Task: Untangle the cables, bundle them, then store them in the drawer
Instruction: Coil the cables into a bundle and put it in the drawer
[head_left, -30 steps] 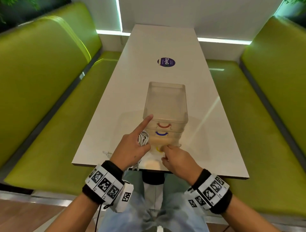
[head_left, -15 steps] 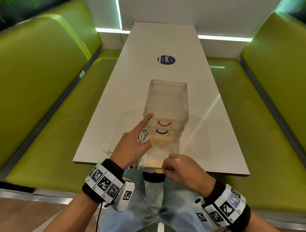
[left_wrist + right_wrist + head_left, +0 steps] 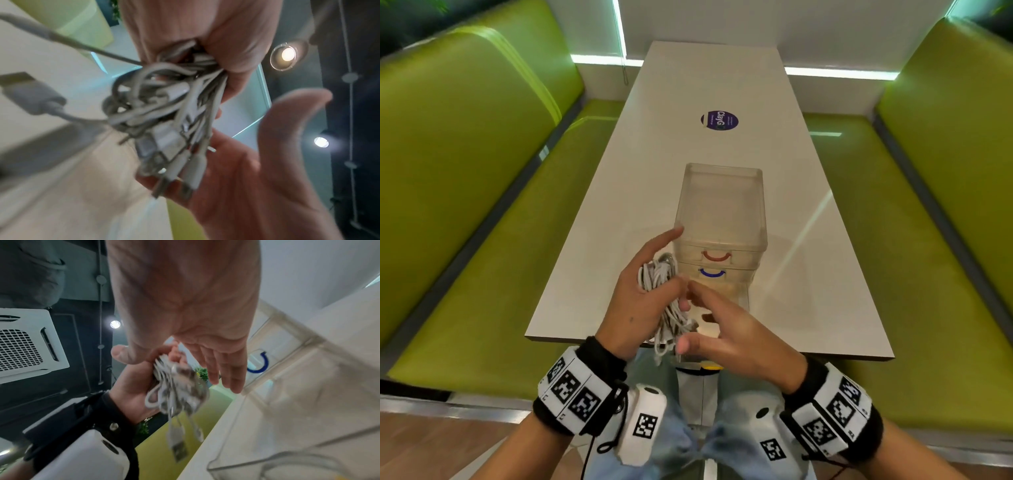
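Nearest the person, both hands are up over the near edge of the white table [image 3: 592,260]. The left hand [image 3: 635,301] has its thumb and lower fingers curled tight round a bundle of white cables [image 3: 659,279], forefinger stretched out toward twelve o'clock. The bundle hangs roughly upright, coils at the top, plugs dangling toward six o'clock past the table edge. The right hand [image 3: 726,337] sits just beside it at three o'clock, fingers spread and loose, gripping nothing.

Directly behind the hands, and partly hidden by them, the bottom drawer [image 3: 287,426] of a clear drawer unit [image 3: 722,212] stands pulled out toward the person. Above it sit a blue handle [image 3: 711,273] and a red handle [image 3: 717,256]. Further off, at twelve o'clock, a round purple sticker [image 3: 719,120] lies on the tabletop, with green benches [image 3: 465,171] either side.

A second ago the right hand was at the drawer front pulling it; it has since let go and lifted, and the left hand has raised the bundle.
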Motion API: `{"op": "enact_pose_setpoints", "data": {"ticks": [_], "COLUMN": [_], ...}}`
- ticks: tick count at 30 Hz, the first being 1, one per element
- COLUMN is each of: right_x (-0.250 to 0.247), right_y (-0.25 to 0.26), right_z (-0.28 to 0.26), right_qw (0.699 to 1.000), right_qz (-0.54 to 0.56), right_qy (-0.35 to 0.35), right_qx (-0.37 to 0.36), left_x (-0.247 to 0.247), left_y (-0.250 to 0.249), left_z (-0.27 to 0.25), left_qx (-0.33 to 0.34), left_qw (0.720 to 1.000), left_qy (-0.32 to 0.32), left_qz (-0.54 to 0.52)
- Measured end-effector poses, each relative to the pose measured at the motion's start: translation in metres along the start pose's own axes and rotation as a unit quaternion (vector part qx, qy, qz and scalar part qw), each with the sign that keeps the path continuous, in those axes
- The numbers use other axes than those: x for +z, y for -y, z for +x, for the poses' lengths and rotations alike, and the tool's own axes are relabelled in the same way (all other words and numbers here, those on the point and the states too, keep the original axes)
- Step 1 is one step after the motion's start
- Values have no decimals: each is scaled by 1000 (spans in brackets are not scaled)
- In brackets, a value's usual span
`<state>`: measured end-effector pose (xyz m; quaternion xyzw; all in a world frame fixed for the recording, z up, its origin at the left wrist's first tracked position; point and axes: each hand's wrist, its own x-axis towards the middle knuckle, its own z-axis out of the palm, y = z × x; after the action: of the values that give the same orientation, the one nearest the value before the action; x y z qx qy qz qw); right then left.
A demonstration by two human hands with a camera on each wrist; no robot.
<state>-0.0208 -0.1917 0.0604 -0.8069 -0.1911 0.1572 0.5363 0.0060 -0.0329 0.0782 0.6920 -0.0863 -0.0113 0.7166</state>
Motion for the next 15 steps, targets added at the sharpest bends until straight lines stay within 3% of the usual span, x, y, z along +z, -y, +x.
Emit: {"op": "enact_pose_setpoints", "data": {"ticks": [2,4,6,10,12,14,15], "right_x": [6,10,11,6,2,-6,-11], "right_y": [7,9,10,9,4,3,-2], "right_z": [11,19,20,13,9,3,2], "right_qw": [997,991,988,990,986,993,993], "right_qz": [75,133,148,125,137,55,-42], "right_qy": [6,-31,-42,-66,-98,-106,-99], "right_qx": [1,17,16,3,8,25,45], "left_x": [5,12,20,30,27,18,13], "left_y": [0,1,3,7,12,19,20], "left_z": [-3,-7,-9,-11,-7,0,4], "left_qx": [8,-13,-1,49,40,32,17], "left_qw": [996,981,975,994,999,981,973], "left_qy": [-44,-80,-92,-30,5,4,2], "left_qz": [-74,-178,-202,-96,24,189,231]}}
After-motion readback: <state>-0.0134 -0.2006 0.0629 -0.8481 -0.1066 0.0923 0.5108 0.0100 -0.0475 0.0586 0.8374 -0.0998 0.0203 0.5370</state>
